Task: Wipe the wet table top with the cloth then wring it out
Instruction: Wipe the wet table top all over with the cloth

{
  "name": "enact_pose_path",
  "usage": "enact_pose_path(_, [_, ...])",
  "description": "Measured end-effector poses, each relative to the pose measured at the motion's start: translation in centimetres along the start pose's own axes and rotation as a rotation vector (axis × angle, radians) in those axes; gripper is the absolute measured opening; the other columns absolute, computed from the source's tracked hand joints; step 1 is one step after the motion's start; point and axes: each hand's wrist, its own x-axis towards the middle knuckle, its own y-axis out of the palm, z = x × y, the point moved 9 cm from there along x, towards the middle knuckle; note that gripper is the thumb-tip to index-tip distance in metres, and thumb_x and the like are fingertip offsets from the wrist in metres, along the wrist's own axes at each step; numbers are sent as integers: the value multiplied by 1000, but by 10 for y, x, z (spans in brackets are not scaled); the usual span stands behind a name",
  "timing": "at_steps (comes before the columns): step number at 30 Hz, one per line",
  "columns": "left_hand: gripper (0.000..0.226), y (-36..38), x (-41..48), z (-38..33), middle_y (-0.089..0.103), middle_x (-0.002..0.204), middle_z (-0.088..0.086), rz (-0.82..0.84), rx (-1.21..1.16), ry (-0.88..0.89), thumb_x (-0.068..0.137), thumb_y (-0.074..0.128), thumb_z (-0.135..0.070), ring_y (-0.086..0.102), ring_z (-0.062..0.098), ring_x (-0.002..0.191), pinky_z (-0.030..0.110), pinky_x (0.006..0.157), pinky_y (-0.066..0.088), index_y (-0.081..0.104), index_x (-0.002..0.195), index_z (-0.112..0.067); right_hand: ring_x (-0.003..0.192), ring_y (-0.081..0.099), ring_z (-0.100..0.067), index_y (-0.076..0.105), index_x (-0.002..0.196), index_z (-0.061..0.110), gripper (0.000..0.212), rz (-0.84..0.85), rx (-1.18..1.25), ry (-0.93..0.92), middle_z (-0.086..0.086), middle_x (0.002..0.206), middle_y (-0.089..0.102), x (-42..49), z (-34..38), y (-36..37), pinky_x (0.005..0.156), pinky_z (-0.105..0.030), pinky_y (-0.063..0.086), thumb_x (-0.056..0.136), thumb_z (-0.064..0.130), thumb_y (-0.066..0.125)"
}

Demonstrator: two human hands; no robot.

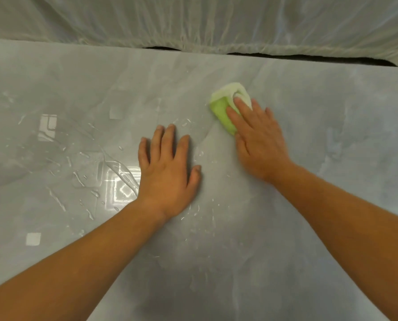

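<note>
A folded green and white cloth (223, 105) lies on the grey marble-look table top (286, 262), right of centre and toward the far side. My right hand (258, 140) presses flat on the cloth with straight fingers, covering its near right part. My left hand (167, 167) rests flat on the table beside it, fingers spread, touching nothing else. Water streaks and puddles (114, 177) glisten on the left half of the table and around my left hand.
A pale plastic-covered surface (193, 19) runs along the table's far edge, with a dark gap (309, 57) beneath it at the right. Ceiling lights reflect in the wet patches at the left.
</note>
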Motion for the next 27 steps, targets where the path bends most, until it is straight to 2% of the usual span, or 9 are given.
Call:
enact_pose_path(4, [69,8,-5,4,8,165,15,29,1,-8,94,35,-51,-2,34,152,56,120,-1,27,153,-17,152,14,-36,23,157,23,63,-79,28,192,-1,167,13,-3,6,-1,122,-53,10,94,24,30])
enact_pose_path(7, [68,8,-6,7,4,166,11,22,-34,0,95,33,-50,-6,30,153,53,121,-4,23,155,-20,153,12,-33,24,157,24,63,-7,-11,56,1,168,11,-60,44,16,123,-53,12,94,24,31])
enact_pose_path(10, [63,2,-10,8,9,166,12,-11,-66,23,95,34,-44,-3,28,153,51,121,-5,28,152,-17,153,14,-30,27,156,27,61,46,14,-75,4,167,15,-75,39,18,123,-53,15,95,25,33])
enact_pose_path(13, [60,-3,-22,7,15,164,14,-47,-17,43,95,37,-39,2,29,153,51,120,-8,32,149,-14,153,15,-32,25,156,27,61,-8,-2,69,3,167,15,-42,10,9,123,-52,11,96,26,31])
enact_pose_path(16, [59,-1,-47,11,15,164,13,-38,-37,-8,96,34,-42,2,28,153,52,120,-6,34,149,-17,152,15,-35,25,157,24,62,-83,14,226,0,167,14,-46,16,9,122,-53,12,94,28,26])
enact_pose_path(18, [58,3,-72,10,15,164,13,-19,-52,-29,96,33,-42,2,28,153,53,121,-4,34,149,-18,152,14,-35,24,157,23,64,-59,-2,187,0,168,12,-86,47,20,123,-54,13,94,30,26])
enact_pose_path(20, [58,8,-98,6,13,165,12,-4,-41,-37,97,32,-43,0,27,154,54,121,-2,34,150,-19,154,11,-33,23,157,23,63,4,-33,44,1,168,10,-136,81,33,123,-54,13,95,30,29])
enact_pose_path(23, [59,19,-128,2,11,165,12,19,-5,-49,98,30,-45,-2,29,153,55,121,-2,35,150,-18,153,14,-32,25,157,26,62,50,-35,-93,2,167,14,-150,81,38,123,-53,15,95,28,32])
enact_pose_path(27, [58,25,-150,3,10,165,13,-3,21,-95,98,31,-45,-4,30,153,54,121,-6,34,150,-19,148,23,-38,29,154,23,62,-22,-61,67,-2,166,20,-99,41,25,119,-58,21,93,26,32])
